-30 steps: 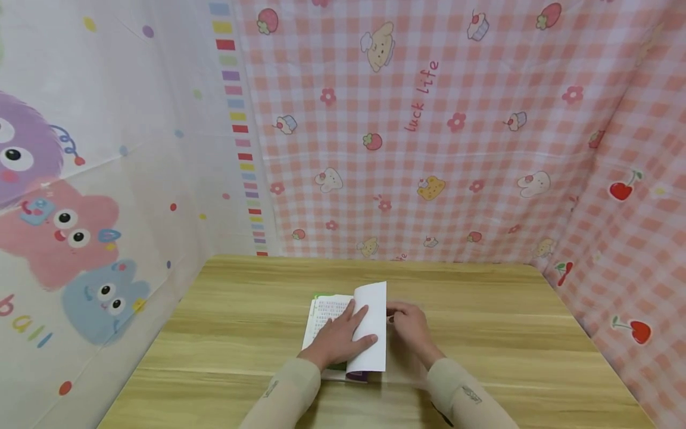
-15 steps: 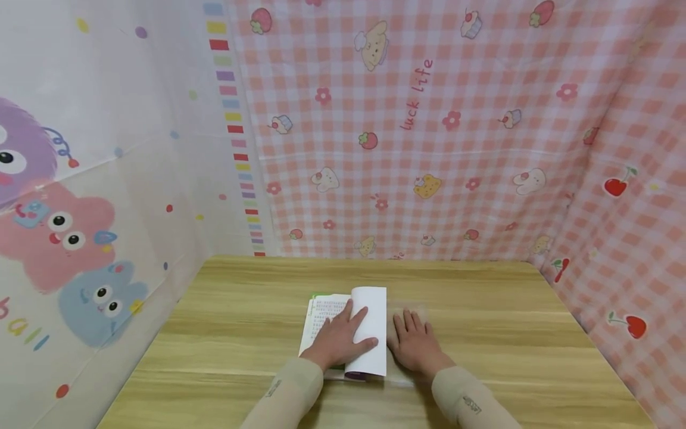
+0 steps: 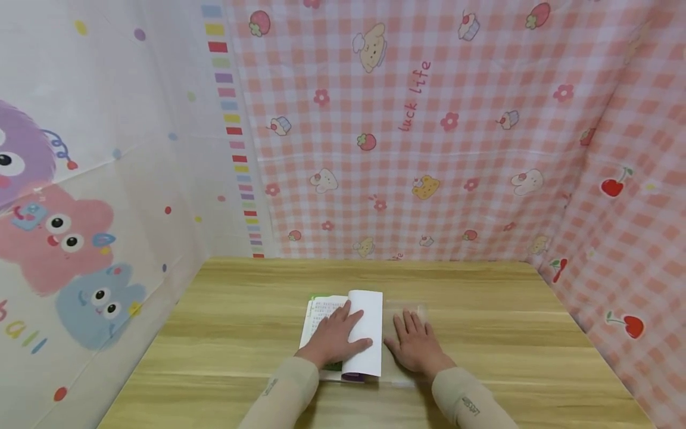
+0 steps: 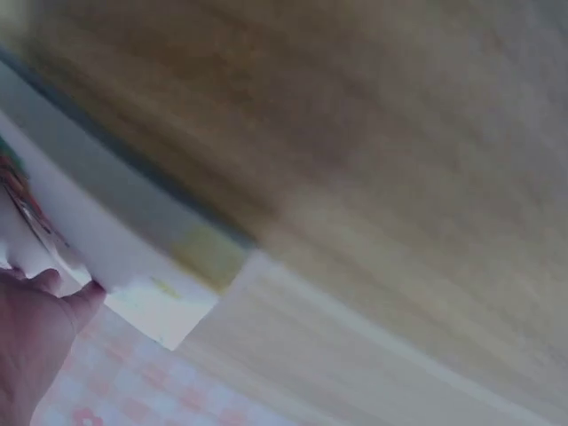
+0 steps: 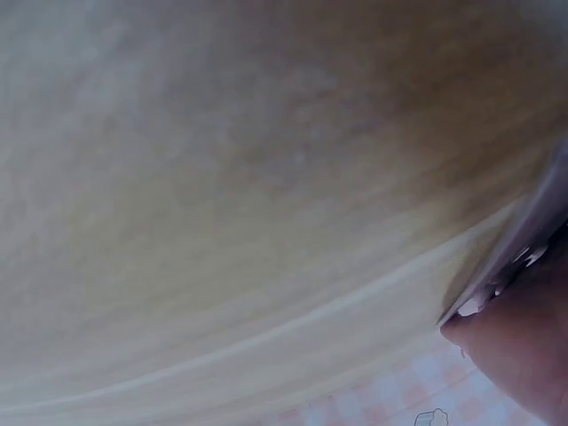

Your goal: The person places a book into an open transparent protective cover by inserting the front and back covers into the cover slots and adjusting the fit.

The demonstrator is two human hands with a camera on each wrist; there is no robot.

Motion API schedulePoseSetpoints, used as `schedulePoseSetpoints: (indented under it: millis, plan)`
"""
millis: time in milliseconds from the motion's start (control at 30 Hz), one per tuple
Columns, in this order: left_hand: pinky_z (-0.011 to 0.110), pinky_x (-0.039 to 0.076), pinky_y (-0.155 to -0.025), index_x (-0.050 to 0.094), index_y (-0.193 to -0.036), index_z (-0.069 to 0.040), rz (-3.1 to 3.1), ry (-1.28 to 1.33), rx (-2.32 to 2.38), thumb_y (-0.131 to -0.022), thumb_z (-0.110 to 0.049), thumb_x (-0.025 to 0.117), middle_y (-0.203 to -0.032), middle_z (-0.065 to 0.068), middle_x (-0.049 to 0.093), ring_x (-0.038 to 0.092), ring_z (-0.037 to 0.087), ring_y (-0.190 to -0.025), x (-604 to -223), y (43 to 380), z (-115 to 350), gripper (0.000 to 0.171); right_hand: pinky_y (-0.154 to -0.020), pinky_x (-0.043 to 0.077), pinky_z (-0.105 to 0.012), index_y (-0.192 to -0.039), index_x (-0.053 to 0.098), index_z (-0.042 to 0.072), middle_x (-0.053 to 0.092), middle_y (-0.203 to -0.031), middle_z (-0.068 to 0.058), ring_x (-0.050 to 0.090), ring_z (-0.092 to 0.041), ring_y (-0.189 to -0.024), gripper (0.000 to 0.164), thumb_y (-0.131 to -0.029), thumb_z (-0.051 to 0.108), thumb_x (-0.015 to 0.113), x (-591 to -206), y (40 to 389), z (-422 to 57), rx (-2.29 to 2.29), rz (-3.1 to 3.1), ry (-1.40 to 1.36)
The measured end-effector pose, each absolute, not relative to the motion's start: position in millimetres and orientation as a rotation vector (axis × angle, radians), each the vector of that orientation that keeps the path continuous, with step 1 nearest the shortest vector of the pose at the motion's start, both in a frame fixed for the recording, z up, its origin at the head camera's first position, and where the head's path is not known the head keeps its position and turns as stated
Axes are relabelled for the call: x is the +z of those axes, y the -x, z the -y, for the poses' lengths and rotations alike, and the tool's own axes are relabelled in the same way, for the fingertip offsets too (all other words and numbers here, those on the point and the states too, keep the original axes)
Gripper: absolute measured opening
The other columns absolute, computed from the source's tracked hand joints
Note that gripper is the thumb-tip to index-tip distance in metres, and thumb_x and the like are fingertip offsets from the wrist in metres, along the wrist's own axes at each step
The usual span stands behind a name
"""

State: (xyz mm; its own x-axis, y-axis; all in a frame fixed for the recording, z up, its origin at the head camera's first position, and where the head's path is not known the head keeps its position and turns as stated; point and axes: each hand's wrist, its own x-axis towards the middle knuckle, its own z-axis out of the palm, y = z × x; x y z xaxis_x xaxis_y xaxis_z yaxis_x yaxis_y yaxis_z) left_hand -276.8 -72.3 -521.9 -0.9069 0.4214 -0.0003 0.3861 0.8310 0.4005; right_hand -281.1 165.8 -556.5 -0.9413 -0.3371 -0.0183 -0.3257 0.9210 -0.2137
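An open book (image 3: 324, 308) lies on the wooden table (image 3: 230, 333), at the middle of the near half. Its left part shows a printed page with rows of small characters, too small to read. Green shows at the far left corner. A blank white leaf (image 3: 370, 322) covers the right part; its near edge bends up in a curve, with a purple surface (image 3: 352, 377) visible beneath.

The left hand (image 3: 333, 336) rests palm down on the book, across the line where the printed page meets the white leaf. Its fingers are extended and spread, pointing to the far side; the thumb reaches right over the white leaf. The left wrist view shows this hand against the book, with the thick side of the book in sight.

The right hand (image 3: 415, 345) lies palm down just right of the white leaf, fingers straight and slightly parted, pointing to the far side. It rests on a transparent sheet (image 3: 405, 307) that extends right from the book and lies on the table. The right wrist view is blurred and gives little of this hand.

Both forearms enter from the near side in pale sleeves (image 3: 462, 396). A pink checked cloth (image 3: 482, 77) hangs at the far side and right; a white cloth (image 3: 161, 119) with cartoon figures hangs at the left.
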Motion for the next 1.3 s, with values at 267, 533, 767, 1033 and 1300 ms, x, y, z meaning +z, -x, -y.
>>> schedulePoseSetpoints:
  millis: [267, 533, 767, 1033, 1300]
  plan:
    - [0.061, 0.021, -0.113, 0.041, -0.152, -0.018, -2.866, -0.661, 0.747, -0.096, -0.057, 0.049, -0.162, 0.018, 0.019, 0.021, 0.036, -0.147, -517, 274, 77, 0.069, -0.113, 0.015, -0.064, -0.154, 0.030, 0.002, 0.020, -0.160, -0.025, 0.015, -0.043, -0.147, 0.068, -0.105, 0.048, 0.037, -556, 281, -166, -0.318, -3.024, 0.512]
    - [0.062, 0.022, -0.112, 0.041, -0.152, -0.015, -2.871, -0.664, 0.717, -0.093, -0.062, 0.053, -0.162, 0.020, 0.020, 0.023, 0.040, -0.146, -514, 273, 77, 0.077, -0.113, 0.016, -0.064, -0.154, 0.031, 0.002, 0.021, -0.160, -0.025, 0.016, -0.044, -0.147, 0.068, -0.105, 0.049, 0.037, -558, 278, -166, -0.317, -3.035, 0.524]
    - [0.064, 0.021, -0.112, 0.040, -0.153, -0.019, -2.892, -0.667, 0.629, -0.091, -0.064, 0.054, -0.161, 0.021, 0.022, 0.026, 0.042, -0.144, -518, 274, 74, 0.078, -0.113, 0.013, -0.065, -0.153, 0.032, 0.000, 0.022, -0.159, -0.027, 0.016, -0.044, -0.147, 0.075, -0.102, 0.055, 0.037, -551, 275, -163, -0.381, -3.016, 0.491]
    - [0.066, 0.019, -0.112, 0.040, -0.152, -0.013, -2.872, -0.632, 0.730, -0.090, -0.057, 0.061, -0.162, 0.022, 0.015, 0.023, 0.037, -0.147, -512, 277, 73, 0.079, -0.113, 0.012, -0.065, -0.153, 0.032, 0.000, 0.020, -0.159, -0.026, 0.015, -0.043, -0.147, 0.076, -0.100, 0.053, 0.044, -542, 274, -160, -0.384, -3.016, 0.461]
    - [0.070, 0.023, -0.108, 0.042, -0.152, -0.013, -2.891, -0.680, 0.593, -0.089, -0.058, 0.061, -0.164, 0.010, 0.020, 0.030, 0.028, -0.145, -514, 277, 70, 0.080, -0.110, 0.009, -0.070, -0.149, 0.037, -0.004, 0.023, -0.156, -0.031, 0.017, -0.047, -0.146, 0.071, -0.100, 0.045, 0.049, -535, 270, -154, -0.457, -3.003, 0.420]
